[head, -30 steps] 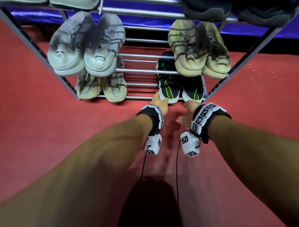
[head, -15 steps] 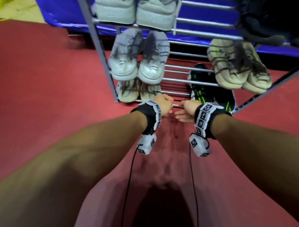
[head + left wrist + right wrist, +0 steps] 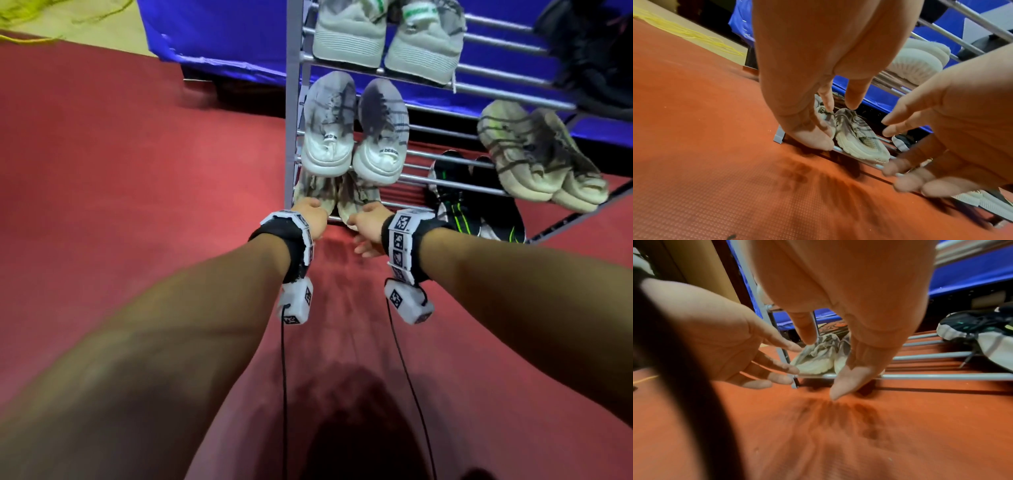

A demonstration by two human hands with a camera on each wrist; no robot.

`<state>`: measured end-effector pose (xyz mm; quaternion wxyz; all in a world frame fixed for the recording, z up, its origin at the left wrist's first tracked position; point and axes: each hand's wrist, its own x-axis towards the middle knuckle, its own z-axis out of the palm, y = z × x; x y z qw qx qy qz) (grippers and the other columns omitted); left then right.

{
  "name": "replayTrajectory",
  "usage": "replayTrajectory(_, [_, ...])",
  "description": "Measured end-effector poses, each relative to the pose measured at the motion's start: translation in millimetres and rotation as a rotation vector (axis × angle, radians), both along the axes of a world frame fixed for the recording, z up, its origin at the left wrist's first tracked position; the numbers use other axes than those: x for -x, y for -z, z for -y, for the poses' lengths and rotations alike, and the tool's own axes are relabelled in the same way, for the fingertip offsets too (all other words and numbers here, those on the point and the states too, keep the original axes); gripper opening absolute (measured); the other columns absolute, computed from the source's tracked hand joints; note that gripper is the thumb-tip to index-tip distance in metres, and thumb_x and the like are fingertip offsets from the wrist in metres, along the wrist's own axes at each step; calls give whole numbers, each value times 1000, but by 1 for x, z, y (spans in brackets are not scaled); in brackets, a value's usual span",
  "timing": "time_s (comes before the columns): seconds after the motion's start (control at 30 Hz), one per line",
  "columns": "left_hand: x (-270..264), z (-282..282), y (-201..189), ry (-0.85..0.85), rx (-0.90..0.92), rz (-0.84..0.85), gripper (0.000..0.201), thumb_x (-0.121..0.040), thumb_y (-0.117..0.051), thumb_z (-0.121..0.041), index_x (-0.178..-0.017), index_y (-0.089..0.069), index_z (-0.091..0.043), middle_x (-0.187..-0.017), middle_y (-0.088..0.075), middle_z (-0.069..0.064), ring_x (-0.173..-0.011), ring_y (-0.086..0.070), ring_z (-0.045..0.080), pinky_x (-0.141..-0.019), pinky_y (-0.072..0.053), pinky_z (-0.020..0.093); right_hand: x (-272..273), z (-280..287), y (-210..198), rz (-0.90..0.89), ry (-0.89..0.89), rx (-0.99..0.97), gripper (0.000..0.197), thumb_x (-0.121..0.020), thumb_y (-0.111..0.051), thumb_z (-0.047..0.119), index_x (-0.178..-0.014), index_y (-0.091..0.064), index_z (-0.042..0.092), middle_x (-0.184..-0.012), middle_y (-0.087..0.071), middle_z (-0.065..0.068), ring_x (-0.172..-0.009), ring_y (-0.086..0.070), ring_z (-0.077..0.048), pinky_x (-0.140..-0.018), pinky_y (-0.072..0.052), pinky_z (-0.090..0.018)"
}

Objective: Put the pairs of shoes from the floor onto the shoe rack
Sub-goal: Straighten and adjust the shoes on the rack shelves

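Red floor shows no shoes left, every visible pair sits on the shoe rack, and we hover our left hand and right hand with loosely spread, empty fingers at the beige pair.

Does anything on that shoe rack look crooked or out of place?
Slightly. The beige striped sneakers on the metal shoe rack sit skewed, toes hanging past the front bar. The other pairs look straight.

My head view looks down past both forearms at the shoe rack. Each wrist view sits close behind its hand, facing the beige shoes ahead; all three share them.
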<state>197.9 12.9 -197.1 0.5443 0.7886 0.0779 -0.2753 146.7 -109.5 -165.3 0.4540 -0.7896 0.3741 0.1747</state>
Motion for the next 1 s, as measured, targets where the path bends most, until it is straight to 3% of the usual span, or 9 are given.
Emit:
replayTrajectory(0.2, [-1, 13, 7, -13, 9, -20, 51, -94, -53, -20, -144, -43, -26, -124, -64, 17, -81, -61, 28, -77, -53, 39, -3, 27, 20, 42, 201, -12, 69, -90, -59, 32, -146, -18, 24, -121, -61, -21, -55, -68, -27, -62, -62, -44])
replayTrajectory(0.33, [-3, 13, 22, -6, 19, -50, 48, -96, -50, -9, -141, -46, -24, -78, -57, 11, -54, -50, 24, -51, -44, 28, -7, 39, 32, 49, 279, -162, 75, -93, -61, 29, -152, -15, 21, -115, -62, -18, -61, -69, -25, -54, -61, -38])
replayTrajectory(0.47, [0, 13, 29, 9, 14, -78, 49, -98, -45, -2, -143, -45, -23, -71, -52, 7, -49, -47, 19, -37, -37, 17, -11, 41, 46, 63, 312, -330, 42, -96, -57, 23, -134, -46, 7, -112, -63, -17, -71, -70, -21, -49, -59, -30])
replayTrajectory(0.57, [4, 15, 23, -49, 19, -81, 48, -98, -45, -2, -142, -47, -22, -72, -54, 5, -49, -50, 18, -32, -36, 13, -17, 43, 50, 78, 380, -424, 4, -97, -52, 9, -98, -50, 7, -111, -65, -19, -81, -72, -23, -66, -63, -33])
replayTrajectory(0.63, [2, 19, 22, -76, 24, -87, 48, -97, -46, -2, -141, -47, -20, -71, -53, 5, -50, -50, 19, -31, -34, 13, -20, 47, 49, 74, 442, -490, 4, -97, -51, 3, -98, -50, 7, -100, -66, -17, -81, -72, -23, -68, -62, -34])
replayTrajectory(0.73, [-4, 22, 19, -94, 11, -101, 48, -96, -48, -7, -141, -47, -23, -74, -55, 6, -50, -50, 19, -35, -36, 17, -21, 55, 45, 35, 513, -573, 2, -97, -52, 7, -99, -53, 6, -88, -67, -17, -70, -70, -21, -53, -61, -33])
replayTrajectory(0.83, [-13, 24, 18, -110, 9, -106, 53, -93, -46, -8, -142, -45, -27, -96, -59, 8, -53, -56, 18, -43, -40, 21, -20, 76, 38, 86, 567, -602, 8, -93, -53, 10, -100, -56, 7, -93, -63, -16, -71, -68, -23, -55, -62, -37])
replayTrajectory(0.93, [-17, 30, 15, -106, -22, -100, 54, -92, -47, -5, -142, -45, -25, -99, -63, 13, -56, -60, 18, -45, -44, 21, -11, 103, 35, 67, 464, -519, 20, -90, -46, 3, -107, -54, 10, -102, -61, -16, -75, -69, -27, -55, -60, -36])
replayTrajectory(1.0, [-16, 36, 11, -117, -27, -110, 52, -94, -48, -5, -143, -40, -21, -96, -63, 15, -58, -60, 18, -49, -45, 24, -4, 114, 40, 26, 241, -312, 15, -88, -53, 2, -97, -55, 14, -109, -63, -20, -93, -71, -34, -52, -58, -25])
